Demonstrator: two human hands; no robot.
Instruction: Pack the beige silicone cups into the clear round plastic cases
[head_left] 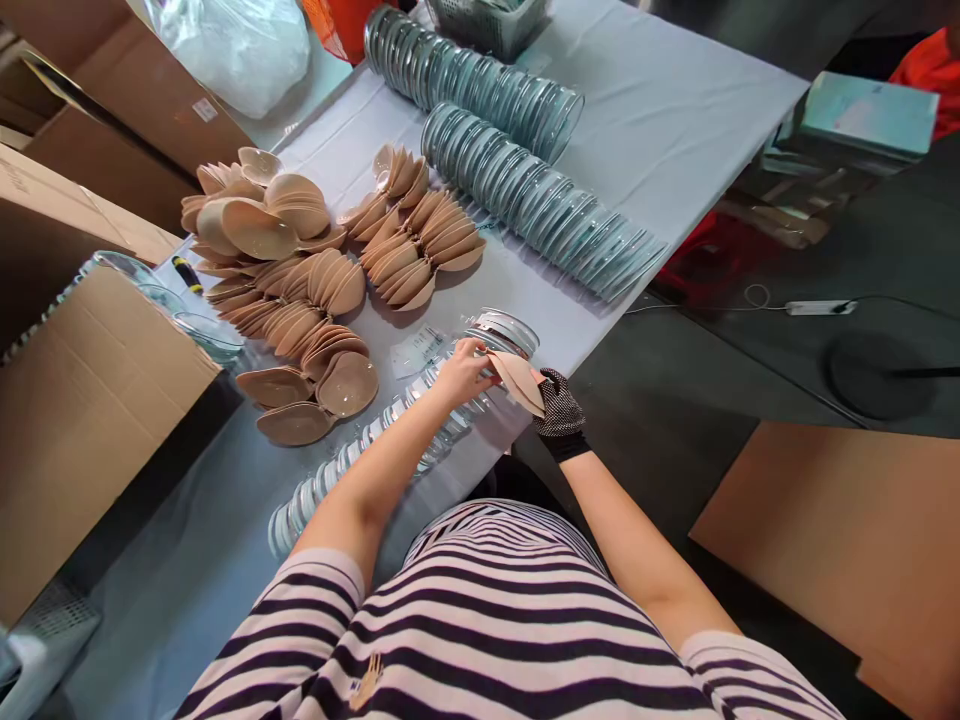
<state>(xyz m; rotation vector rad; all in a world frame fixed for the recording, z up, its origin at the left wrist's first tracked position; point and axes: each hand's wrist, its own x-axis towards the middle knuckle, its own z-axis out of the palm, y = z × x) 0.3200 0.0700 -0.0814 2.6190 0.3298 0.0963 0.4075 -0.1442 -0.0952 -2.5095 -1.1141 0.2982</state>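
Observation:
Over the near edge of the table, I hold a beige bra cup piece (516,382) between my two hands. My left hand (465,374) is bare, and its fingers pinch the piece's left end. My right hand (559,404), in a black dotted glove with bare fingertips showing, grips its right side. Just behind and under my hands lies a row of clear plastic shells (504,325), partly hidden by my left forearm. Left of them are stacks of nested beige bra cups (349,385), joined in pairs.
Two long rows of clear plastic shells (525,190) lie across the table (645,90). A cardboard box (112,400) stands at the left, near a yellow-black tool (187,274). A grey basket (491,25) is at the back. Cardboard (832,540) and a power strip (821,308) lie at the right.

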